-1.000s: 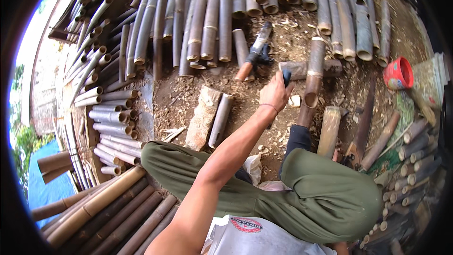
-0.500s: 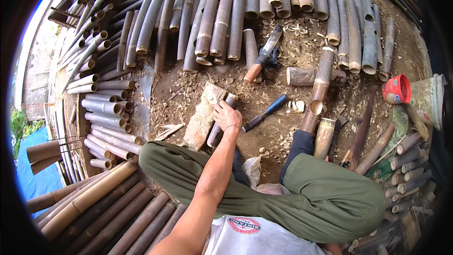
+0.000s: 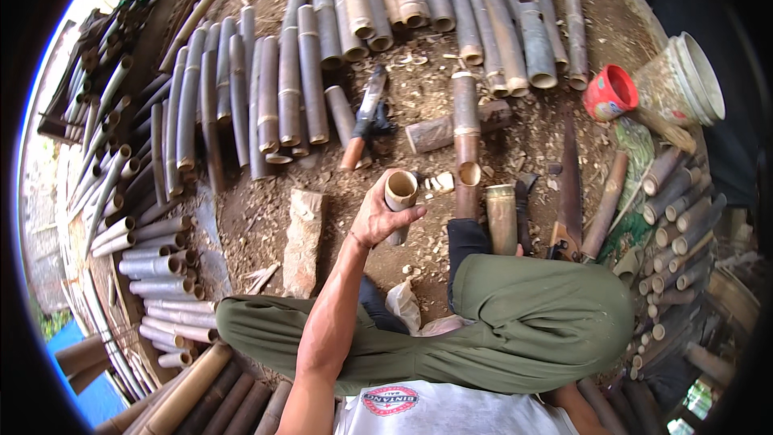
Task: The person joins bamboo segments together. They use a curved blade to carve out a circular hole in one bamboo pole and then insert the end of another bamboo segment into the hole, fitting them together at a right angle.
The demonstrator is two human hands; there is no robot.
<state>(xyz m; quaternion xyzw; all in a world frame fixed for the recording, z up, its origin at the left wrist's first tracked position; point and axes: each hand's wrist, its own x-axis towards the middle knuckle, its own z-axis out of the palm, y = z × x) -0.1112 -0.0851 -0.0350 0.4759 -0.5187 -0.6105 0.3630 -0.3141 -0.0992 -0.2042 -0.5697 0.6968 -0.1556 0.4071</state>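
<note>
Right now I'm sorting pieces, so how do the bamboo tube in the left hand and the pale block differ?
The bamboo tube is round and hollow; the block is a rough slab. The left hand holds the tube, mouth toward the camera; the block lies on the ground. Both show pale tan, the tube at its rim.

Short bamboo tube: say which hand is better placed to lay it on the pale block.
Probably the left hand: it grips the tube and is nearer the pale block, while the right arm is mostly hidden by the right leg.
</note>
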